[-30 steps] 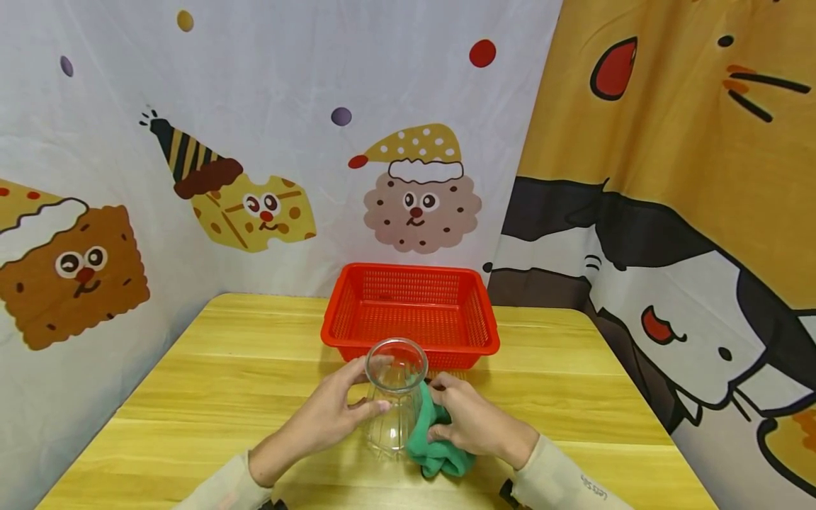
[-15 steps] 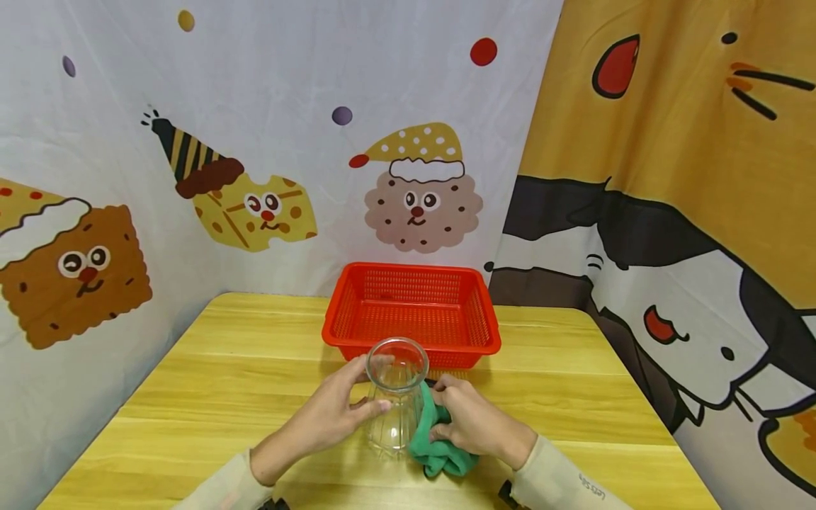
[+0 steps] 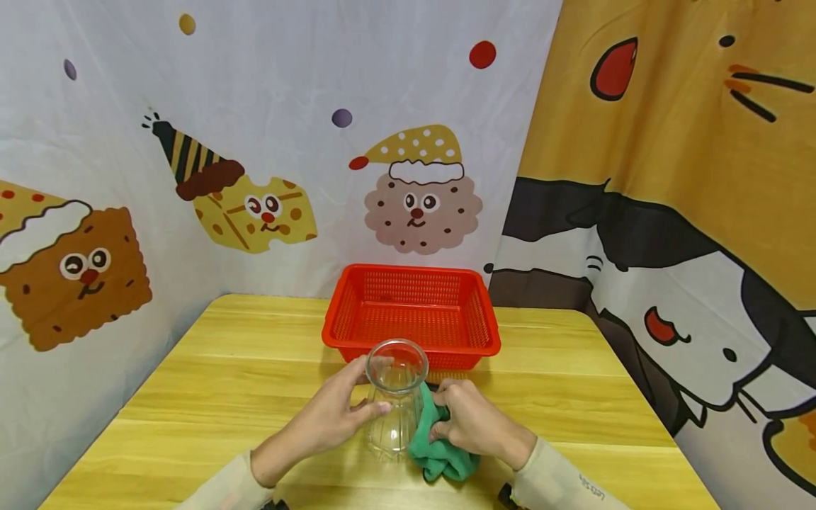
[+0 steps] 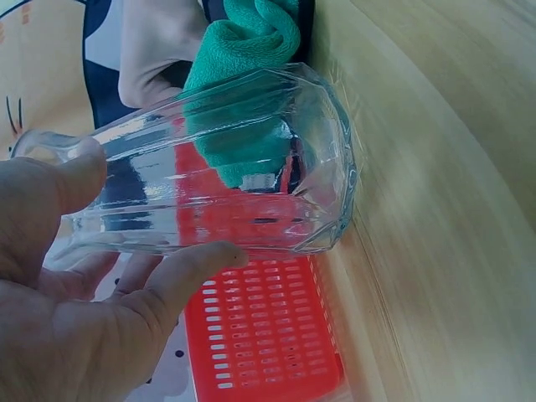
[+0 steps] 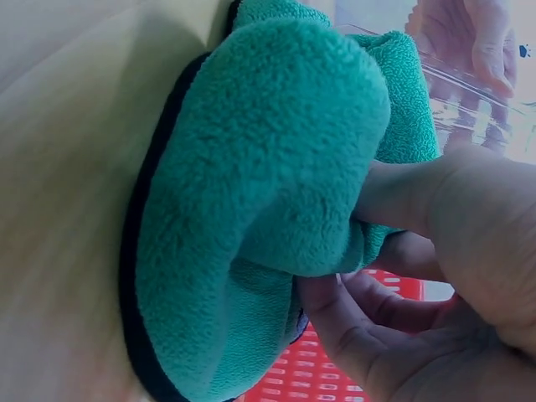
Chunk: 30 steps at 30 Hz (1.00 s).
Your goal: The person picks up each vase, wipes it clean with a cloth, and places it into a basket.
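Note:
A clear glass vase [image 3: 393, 425] with faceted sides and a round rim stands upright on the table. My left hand [image 3: 334, 411] grips it from the left, thumb on the near side and fingers around the back; in the left wrist view the vase [image 4: 218, 201] lies between thumb and fingers. On the other side, my right hand [image 3: 474, 418] pinches a bunched green cloth [image 3: 440, 453] with dark edging. The cloth is up against the vase's right side. Up close in the right wrist view, thumb and fingers hold folds of the green cloth [image 5: 260, 151].
Behind the vase, a red perforated plastic basket [image 3: 411, 319] sits near the back of the wooden table [image 3: 255, 354]. Printed curtains [image 3: 287, 85] hang along the back and sides of the table.
Both hands stay nearly in place on the vase and the cloth. The cloth's lower folds have shifted very slightly to the right.

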Each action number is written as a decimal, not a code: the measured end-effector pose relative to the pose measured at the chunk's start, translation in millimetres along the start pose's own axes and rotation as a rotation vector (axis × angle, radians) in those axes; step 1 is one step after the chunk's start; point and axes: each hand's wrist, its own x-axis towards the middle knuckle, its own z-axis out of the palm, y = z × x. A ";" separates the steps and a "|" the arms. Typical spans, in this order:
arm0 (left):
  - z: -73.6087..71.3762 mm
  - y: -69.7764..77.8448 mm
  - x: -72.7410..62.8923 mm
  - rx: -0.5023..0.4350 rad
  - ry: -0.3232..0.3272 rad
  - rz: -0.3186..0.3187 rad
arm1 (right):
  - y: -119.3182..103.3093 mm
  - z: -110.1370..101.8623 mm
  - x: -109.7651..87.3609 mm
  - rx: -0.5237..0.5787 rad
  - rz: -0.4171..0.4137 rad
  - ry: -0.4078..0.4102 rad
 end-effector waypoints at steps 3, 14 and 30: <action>0.0 -0.1 -0.5 0.002 -0.002 0.007 | 1.2 1.2 -0.6 0.025 -0.003 0.013; -1.2 -0.9 -0.6 0.012 -0.011 0.016 | 2.1 4.1 -3.4 0.113 -0.024 0.065; -1.4 -4.5 0.1 0.015 -0.006 0.027 | 1.7 3.0 -5.9 0.197 -0.045 0.179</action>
